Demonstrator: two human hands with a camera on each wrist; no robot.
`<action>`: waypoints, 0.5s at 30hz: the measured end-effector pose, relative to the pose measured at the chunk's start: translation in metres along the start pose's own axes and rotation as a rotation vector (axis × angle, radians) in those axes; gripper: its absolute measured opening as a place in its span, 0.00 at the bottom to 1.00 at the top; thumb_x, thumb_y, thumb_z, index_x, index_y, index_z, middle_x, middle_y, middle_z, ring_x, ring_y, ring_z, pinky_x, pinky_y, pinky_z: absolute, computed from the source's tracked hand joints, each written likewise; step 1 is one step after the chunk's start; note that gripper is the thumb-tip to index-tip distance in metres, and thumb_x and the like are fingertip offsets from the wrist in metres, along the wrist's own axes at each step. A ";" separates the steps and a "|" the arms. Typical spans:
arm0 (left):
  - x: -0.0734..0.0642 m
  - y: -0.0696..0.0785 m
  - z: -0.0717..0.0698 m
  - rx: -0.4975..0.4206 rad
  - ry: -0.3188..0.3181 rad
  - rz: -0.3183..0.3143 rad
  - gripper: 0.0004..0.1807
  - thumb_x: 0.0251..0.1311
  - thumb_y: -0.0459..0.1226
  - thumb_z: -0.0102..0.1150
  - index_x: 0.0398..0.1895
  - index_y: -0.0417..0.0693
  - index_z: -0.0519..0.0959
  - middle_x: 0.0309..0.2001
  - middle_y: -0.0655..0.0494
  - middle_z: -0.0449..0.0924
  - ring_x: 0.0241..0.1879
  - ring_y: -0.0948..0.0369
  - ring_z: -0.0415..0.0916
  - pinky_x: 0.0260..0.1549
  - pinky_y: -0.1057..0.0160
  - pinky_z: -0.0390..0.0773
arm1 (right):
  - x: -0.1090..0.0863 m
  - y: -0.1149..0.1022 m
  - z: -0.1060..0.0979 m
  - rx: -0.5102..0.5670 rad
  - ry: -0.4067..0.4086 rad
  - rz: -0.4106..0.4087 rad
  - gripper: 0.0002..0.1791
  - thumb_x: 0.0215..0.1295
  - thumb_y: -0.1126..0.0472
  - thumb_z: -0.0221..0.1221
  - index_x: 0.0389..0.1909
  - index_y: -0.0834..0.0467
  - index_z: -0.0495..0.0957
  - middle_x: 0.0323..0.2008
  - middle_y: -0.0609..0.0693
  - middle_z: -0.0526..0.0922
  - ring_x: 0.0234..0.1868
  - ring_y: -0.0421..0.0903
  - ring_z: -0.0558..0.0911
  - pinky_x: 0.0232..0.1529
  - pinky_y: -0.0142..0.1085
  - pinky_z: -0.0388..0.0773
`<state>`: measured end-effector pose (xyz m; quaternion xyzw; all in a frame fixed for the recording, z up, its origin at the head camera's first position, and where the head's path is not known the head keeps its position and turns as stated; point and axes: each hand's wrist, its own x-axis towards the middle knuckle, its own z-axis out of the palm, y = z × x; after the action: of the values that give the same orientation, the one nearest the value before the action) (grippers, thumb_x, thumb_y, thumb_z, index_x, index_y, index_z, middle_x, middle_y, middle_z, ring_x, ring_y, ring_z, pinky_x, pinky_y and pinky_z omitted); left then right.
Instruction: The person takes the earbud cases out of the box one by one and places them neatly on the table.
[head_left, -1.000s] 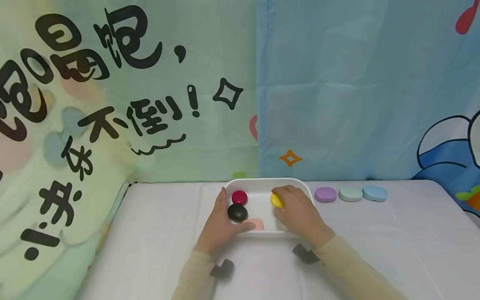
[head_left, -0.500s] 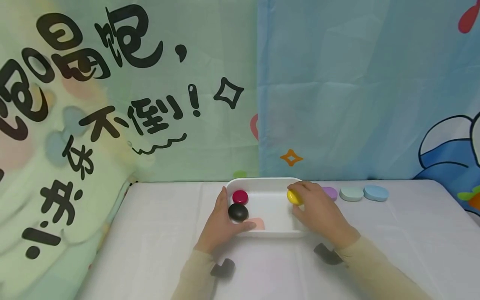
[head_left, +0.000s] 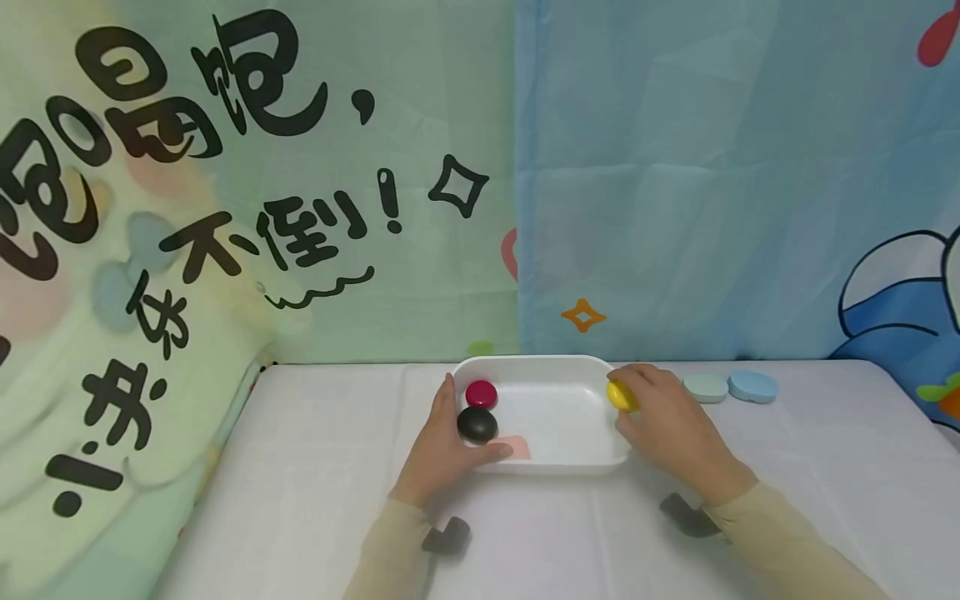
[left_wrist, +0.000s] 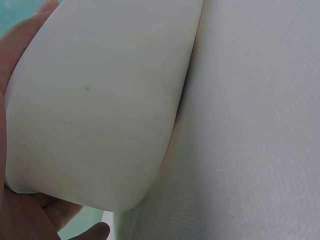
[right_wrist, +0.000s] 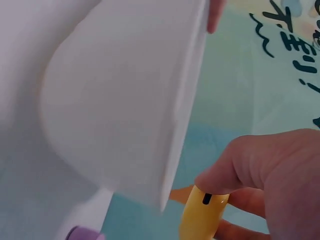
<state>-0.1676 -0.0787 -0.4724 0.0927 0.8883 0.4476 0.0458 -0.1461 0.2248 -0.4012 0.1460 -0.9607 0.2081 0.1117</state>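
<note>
My left hand (head_left: 446, 446) grips the white tray (head_left: 555, 468) at its left end, thumb over the front rim and fingers along the side. In the left wrist view the tray's smooth outer wall (left_wrist: 100, 110) fills much of the frame. Inside the tray, a red round piece (head_left: 481, 394) lies behind a black rounded piece (head_left: 477, 425), with a pink patch (head_left: 516, 447) near the thumb. Over the tray's right rim, my right hand (head_left: 675, 425) pinches a yellow rounded piece (head_left: 622, 396). The right wrist view shows a small black mark on this yellow piece (right_wrist: 204, 215).
Right of the tray, a pale green piece (head_left: 705, 387) and a light blue piece (head_left: 753, 387) lie on the white tablecloth (head_left: 825, 483). A purple piece (right_wrist: 85, 233) shows in the right wrist view, hidden behind my right hand in the head view. Printed cloth (head_left: 675, 167) hangs behind.
My right hand has moved right with the yellow piece, from over the tray's interior to its right rim, now covering the purple piece. My left hand and the tray have stayed put.
</note>
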 end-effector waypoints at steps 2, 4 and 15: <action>0.000 0.000 0.000 -0.009 0.000 0.001 0.73 0.43 0.65 0.74 0.82 0.49 0.38 0.81 0.55 0.43 0.78 0.55 0.47 0.72 0.50 0.58 | -0.001 0.004 -0.002 0.000 -0.015 0.007 0.23 0.56 0.71 0.61 0.55 0.68 0.77 0.55 0.66 0.77 0.54 0.68 0.74 0.54 0.60 0.75; -0.001 0.001 0.000 -0.020 -0.001 -0.001 0.72 0.43 0.65 0.74 0.82 0.51 0.38 0.81 0.56 0.43 0.78 0.55 0.47 0.72 0.49 0.59 | -0.002 0.009 -0.003 -0.007 -0.025 0.008 0.23 0.56 0.71 0.61 0.55 0.69 0.77 0.55 0.66 0.77 0.55 0.68 0.73 0.54 0.60 0.75; -0.002 0.000 0.000 -0.030 -0.001 -0.006 0.71 0.44 0.65 0.73 0.82 0.53 0.37 0.81 0.57 0.42 0.78 0.55 0.46 0.72 0.48 0.58 | -0.009 0.031 0.001 -0.050 0.008 -0.015 0.20 0.56 0.70 0.67 0.51 0.69 0.78 0.51 0.68 0.79 0.52 0.68 0.77 0.54 0.61 0.75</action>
<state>-0.1656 -0.0791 -0.4723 0.0896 0.8816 0.4608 0.0490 -0.1474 0.2534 -0.4155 0.1495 -0.9641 0.1836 0.1205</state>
